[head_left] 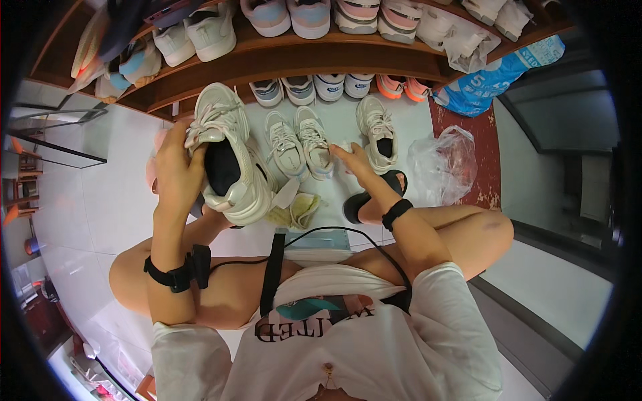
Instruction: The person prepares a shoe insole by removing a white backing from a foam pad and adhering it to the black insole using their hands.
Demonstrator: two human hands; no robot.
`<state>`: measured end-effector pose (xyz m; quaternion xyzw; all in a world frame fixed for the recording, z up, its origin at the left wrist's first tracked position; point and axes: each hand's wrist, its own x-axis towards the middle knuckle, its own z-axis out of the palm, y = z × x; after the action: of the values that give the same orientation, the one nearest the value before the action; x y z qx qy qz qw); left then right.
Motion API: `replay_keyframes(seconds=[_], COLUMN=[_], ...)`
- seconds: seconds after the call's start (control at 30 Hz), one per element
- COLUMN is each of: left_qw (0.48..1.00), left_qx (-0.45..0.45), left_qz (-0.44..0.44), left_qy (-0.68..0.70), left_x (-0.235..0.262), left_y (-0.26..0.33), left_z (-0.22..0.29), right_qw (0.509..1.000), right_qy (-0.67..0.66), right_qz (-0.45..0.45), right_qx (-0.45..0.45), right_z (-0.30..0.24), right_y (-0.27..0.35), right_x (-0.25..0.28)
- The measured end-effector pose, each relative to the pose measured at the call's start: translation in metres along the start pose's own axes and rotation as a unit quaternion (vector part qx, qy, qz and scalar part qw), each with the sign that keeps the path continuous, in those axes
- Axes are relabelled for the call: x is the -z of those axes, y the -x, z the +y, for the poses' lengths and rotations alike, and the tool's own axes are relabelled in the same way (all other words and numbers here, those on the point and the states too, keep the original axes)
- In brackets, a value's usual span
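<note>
My left hand (179, 157) grips a chunky off-white sneaker (251, 190) by its laced upper, thumb at the dark-lined opening. The sneaker is lifted, its toe pointing away from me. Over on the right, my right hand (356, 164) has its fingers bent together beside a pair of pale lace-up sneakers (314, 142) on the floor. Something whitish and see-through shows by those fingers, too unclear to name. Just past this hand stands another chunky off-white sneaker (376, 130). A yellowish cloth (297, 211) and a white strip (285, 194) lie below the held sneaker.
A wooden shoe rack (294, 67) full of shoes runs along the far side, with more shoes under its lower shelf. At right are a crumpled clear plastic bag (443, 164), a blue package (478, 90) and a red mat (491, 157). A black cable (334, 229) crosses my lap.
</note>
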<state>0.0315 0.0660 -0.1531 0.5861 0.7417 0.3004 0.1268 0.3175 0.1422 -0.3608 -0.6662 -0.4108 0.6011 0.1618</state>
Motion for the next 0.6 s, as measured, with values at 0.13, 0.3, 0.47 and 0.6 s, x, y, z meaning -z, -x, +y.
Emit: replay_keyframes(seconds=[0.13,0.3,0.47,0.6], left_qw=[0.999,0.998,0.999,0.996], left_qx=[0.034,0.047,0.037,0.076], left_qz=[-0.011,-0.024,-0.028,-0.035], left_qy=[0.02,0.023,0.005,-0.025], left_x=[-0.002,-0.006,-0.008,-0.008], left_y=[0.004,0.005,0.003,0.001], left_z=[-0.01,-0.005,-0.006,-0.014], right_qw=[0.993,0.973,0.969,0.967], right_qy=[0.093,0.204,0.228,0.237], right_qz=[0.07,0.108,0.085,0.074], right_qx=[0.006,0.017,0.04,0.061], right_z=[-0.003,0.012,0.017,0.039], right_y=[-0.004,-0.021,-0.02,-0.031], right_x=[0.009,0.009,0.008,0.014])
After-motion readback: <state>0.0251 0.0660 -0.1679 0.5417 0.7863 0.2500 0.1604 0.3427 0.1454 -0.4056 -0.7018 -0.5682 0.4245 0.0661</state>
